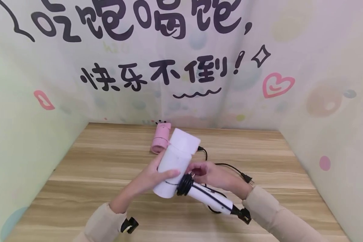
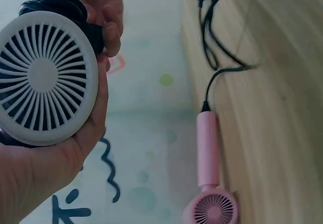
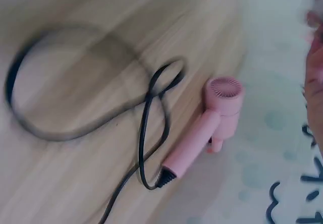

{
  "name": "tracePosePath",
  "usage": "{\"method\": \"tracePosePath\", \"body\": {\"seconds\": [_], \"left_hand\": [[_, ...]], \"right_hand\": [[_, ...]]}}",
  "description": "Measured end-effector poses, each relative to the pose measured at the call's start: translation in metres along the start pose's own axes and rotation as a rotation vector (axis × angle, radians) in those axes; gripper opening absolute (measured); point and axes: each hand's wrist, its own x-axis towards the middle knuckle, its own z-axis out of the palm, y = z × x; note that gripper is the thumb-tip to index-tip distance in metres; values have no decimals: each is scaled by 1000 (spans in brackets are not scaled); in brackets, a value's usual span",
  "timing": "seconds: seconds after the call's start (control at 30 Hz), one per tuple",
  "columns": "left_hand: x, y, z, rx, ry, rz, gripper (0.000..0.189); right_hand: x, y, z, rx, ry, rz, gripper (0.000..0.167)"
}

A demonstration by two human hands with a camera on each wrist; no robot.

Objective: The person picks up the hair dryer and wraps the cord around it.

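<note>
My left hand (image 1: 157,174) grips the barrel of a white hair dryer (image 1: 178,159), thumb across its side. The dryer is tilted above the table, its handle (image 1: 211,199) pointing down to the right. A black cord (image 1: 185,185) is wound in several turns around the top of the handle. At these coils my right hand (image 1: 214,175) pinches the cord's black plug (image 2: 94,36), whose metal prongs show in the head view. The dryer's round intake grille (image 2: 43,75) faces the left wrist camera. Only an edge of a hand appears in the right wrist view.
A pink hair dryer (image 1: 161,136) lies at the back of the wooden table (image 1: 109,158). Its black cord (image 3: 144,148) loops over the tabletop, and a two-prong plug (image 1: 247,178) lies to the right. Printed fabric walls (image 1: 133,107) enclose the table's back and sides.
</note>
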Motion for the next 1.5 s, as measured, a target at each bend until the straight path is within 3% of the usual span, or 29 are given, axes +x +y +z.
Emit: {"method": "tracePosePath", "body": {"seconds": [0.2, 0.37, 0.47, 0.67, 0.8, 1.07, 1.3, 1.5], "left_hand": [[3, -12, 3, 121, 15, 65, 66], [7, -26, 1, 173, 80, 31, 64], [9, -35, -3, 195, 132, 13, 67], [19, -53, -19, 272, 222, 4, 76], [24, -67, -37, 282, 259, -16, 79], [27, -84, -76, 259, 328, -108, 70], [31, -95, -95, 265, 364, -176, 80], [28, -110, -111, 267, 423, -165, 78]], "right_hand": [[5, -2, -3, -109, -26, 61, 34], [20, 0, -5, -91, -55, 167, 43], [34, 3, -4, -60, -39, 189, 47], [70, 13, -3, -78, 142, 179, 41], [96, 24, 3, -49, 214, 189, 41], [138, 42, 20, 28, 298, 170, 44], [161, 61, 37, 50, 392, 104, 43], [174, 68, 52, 20, 371, 13, 35]]}}
